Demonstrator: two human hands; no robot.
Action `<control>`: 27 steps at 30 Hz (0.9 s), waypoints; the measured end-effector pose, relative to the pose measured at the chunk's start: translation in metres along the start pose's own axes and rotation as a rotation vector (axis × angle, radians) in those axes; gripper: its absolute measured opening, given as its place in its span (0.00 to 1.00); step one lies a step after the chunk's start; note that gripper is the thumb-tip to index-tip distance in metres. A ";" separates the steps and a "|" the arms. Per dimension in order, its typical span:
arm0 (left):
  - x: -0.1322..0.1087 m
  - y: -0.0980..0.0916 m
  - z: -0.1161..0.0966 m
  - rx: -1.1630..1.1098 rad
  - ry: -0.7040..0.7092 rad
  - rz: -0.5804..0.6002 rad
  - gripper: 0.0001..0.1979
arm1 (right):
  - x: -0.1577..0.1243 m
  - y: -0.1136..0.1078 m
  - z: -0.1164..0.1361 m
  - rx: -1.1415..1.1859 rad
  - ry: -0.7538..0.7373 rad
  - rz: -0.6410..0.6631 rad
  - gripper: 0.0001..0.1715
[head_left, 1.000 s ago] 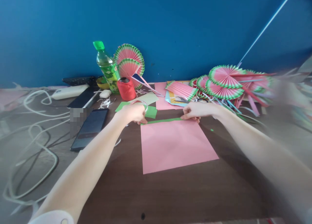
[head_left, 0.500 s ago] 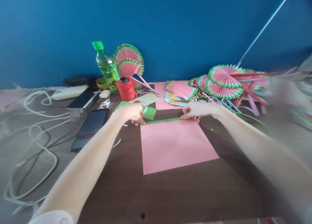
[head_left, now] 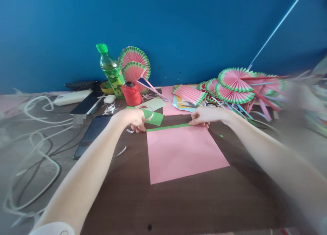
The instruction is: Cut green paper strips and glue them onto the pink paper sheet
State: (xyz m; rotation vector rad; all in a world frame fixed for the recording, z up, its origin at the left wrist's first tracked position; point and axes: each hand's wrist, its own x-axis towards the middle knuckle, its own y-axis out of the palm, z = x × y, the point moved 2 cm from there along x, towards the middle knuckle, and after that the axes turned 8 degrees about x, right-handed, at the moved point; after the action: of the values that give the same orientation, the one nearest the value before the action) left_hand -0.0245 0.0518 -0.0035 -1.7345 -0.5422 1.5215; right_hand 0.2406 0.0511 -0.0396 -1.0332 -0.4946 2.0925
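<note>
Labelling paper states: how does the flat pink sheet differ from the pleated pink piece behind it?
Folding: the pink sheet lies flat; the pleated pink piece is ridged with narrow folds.
Edge: the pink sheet has a straight green strip along its far side; the pleated pink piece's green edge zigzags.
Place: the pink sheet is in front of the hands, the pleated pink piece behind.
Shared: both pink, with green along one edge.

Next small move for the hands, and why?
Probably run the left hand along the green strip, pressing it down: it lies along the far edge of the pink sheet, with the left hand by its left end and the right hand at its right.
</note>
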 end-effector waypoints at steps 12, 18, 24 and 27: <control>-0.014 0.004 -0.053 -0.077 0.402 -0.573 0.16 | 0.003 0.000 -0.003 -0.022 -0.031 0.006 0.24; -0.015 0.018 -0.054 0.052 0.336 -0.514 0.20 | 0.000 -0.002 0.002 -0.027 -0.010 0.038 0.24; -0.014 0.072 -0.050 0.091 0.367 -0.593 0.28 | 0.000 -0.003 0.003 -0.048 0.013 0.028 0.22; -0.012 0.090 -0.049 0.171 0.358 -0.642 0.28 | 0.000 -0.003 0.003 -0.024 0.001 0.041 0.23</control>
State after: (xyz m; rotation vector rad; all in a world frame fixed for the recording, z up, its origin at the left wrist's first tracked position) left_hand 0.0056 -0.0257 -0.0636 -1.4574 -0.6742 0.7651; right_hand 0.2398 0.0528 -0.0358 -1.0664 -0.5028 2.1267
